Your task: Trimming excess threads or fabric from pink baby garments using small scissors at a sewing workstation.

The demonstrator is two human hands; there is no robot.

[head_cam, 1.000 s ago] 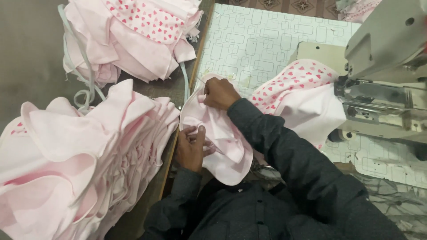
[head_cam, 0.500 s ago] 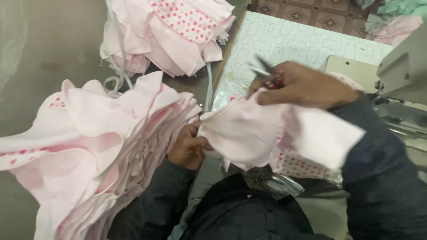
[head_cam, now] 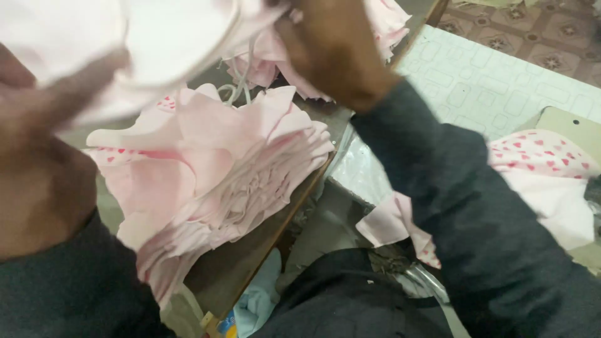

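Observation:
Both my hands are raised close to the camera and hold a pale pink fabric piece [head_cam: 169,37] stretched between them. My left hand [head_cam: 44,156] grips its left side at the frame's left edge, blurred. My right hand [head_cam: 338,56] grips the right side near the top centre. Both arms wear dark sleeves. Below the held piece lies a thick stack of pink fabric pieces [head_cam: 219,181], some with red hearts, on a brown bench.
A heart-printed pink garment [head_cam: 544,169] lies on the white patterned table [head_cam: 488,81] at right. More pink pieces [head_cam: 382,19] are heaped at the top. A tiled floor [head_cam: 538,25] shows top right. Blue cloth [head_cam: 263,300] sits low by the bench edge.
Both hands have lifted the pink piece up from lap height toward the camera and over to the left, above the stack. The view has tilted left, and the sewing machine is out of frame.

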